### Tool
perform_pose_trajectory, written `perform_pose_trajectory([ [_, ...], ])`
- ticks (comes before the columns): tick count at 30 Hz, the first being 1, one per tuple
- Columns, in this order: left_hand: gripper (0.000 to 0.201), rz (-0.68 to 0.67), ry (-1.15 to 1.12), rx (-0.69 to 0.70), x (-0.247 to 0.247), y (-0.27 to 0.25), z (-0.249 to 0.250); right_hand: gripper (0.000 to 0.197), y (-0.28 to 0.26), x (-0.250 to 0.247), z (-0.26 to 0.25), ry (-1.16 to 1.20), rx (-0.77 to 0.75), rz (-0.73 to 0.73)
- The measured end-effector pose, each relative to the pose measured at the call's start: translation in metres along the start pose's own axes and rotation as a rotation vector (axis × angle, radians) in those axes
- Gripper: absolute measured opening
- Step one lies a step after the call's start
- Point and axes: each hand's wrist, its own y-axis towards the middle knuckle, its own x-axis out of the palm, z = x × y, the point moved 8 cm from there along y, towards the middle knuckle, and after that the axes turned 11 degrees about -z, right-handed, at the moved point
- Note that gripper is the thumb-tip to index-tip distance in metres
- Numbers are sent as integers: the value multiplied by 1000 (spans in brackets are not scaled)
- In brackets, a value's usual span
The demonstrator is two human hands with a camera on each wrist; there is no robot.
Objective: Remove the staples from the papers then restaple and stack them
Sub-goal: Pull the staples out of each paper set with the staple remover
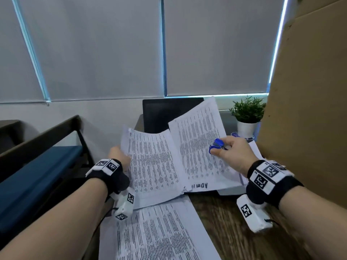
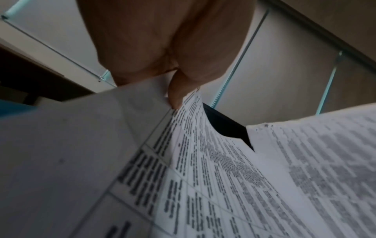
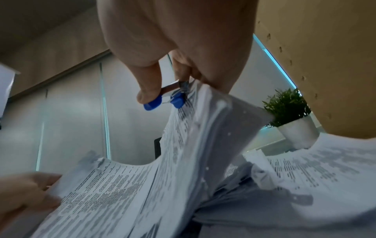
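A bundle of printed papers is spread open above the desk. My left hand (image 1: 120,156) pinches the left sheets (image 1: 150,166) at their left edge; its thumb (image 2: 176,95) lies on the page edge. My right hand (image 1: 232,152) holds a blue staple remover (image 1: 216,145) between thumb and fingers and also grips the right sheets (image 1: 199,139) near their right edge. In the right wrist view the staple remover (image 3: 162,99) sits against the lifted papers (image 3: 193,136). Another printed sheet (image 1: 159,231) lies flat on the desk, near me.
A dark monitor (image 1: 161,113) stands behind the papers. At back right there is a small potted plant (image 1: 247,117) beside a tall cardboard panel (image 1: 309,91). More papers (image 3: 315,164) lie under my right hand. The wooden desk (image 1: 234,231) shows at right; a blue-cushioned bench (image 1: 37,175) is at left.
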Motion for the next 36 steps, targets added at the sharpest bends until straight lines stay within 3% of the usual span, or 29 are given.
perform_pose_trajectory([
  [5, 68, -46, 26, 56, 25, 22, -4, 20, 16, -17, -12, -129, -87, 127],
  [7, 75, -97, 126, 76, 35, 26, -5, 17, 19, -26, -20, -110, -143, 183],
  [10, 58, -208, 259, 79, 48, 25, -7, 22, 15, -31, -32, -76, -189, 200],
  [14, 34, -260, 211, 141, 48, -2, 11, 18, -1, -30, -50, -64, -267, 167],
  [17, 52, -297, -27, 234, 40, -27, 31, 20, -16, -27, -60, -31, -295, 60],
  [20, 66, -335, -460, 255, 28, -60, 51, 28, -33, -23, -64, 140, -324, -85],
  [23, 55, -406, -810, 318, 16, -91, 74, 77, -45, -16, -54, 336, -298, -199],
  [25, 47, -383, -961, 345, 4, -110, 81, 89, -53, -4, -42, 384, -229, -275],
  [27, 37, -346, -1025, 365, -6, -124, 82, 83, -61, 9, -30, 333, -127, -347],
  [30, 32, -359, -980, 396, -12, -139, 79, 28, -74, 29, -14, 166, 58, -456],
  [31, 32, -372, -960, 390, -12, -141, 74, 20, -76, 34, -12, 39, 95, -474],
  [34, 36, -403, -919, 336, -9, -148, 58, 26, -77, 32, -29, -483, 65, -321],
  [36, 31, -417, -903, 332, -7, -153, 51, 29, -81, 32, -60, -531, -46, -162],
])
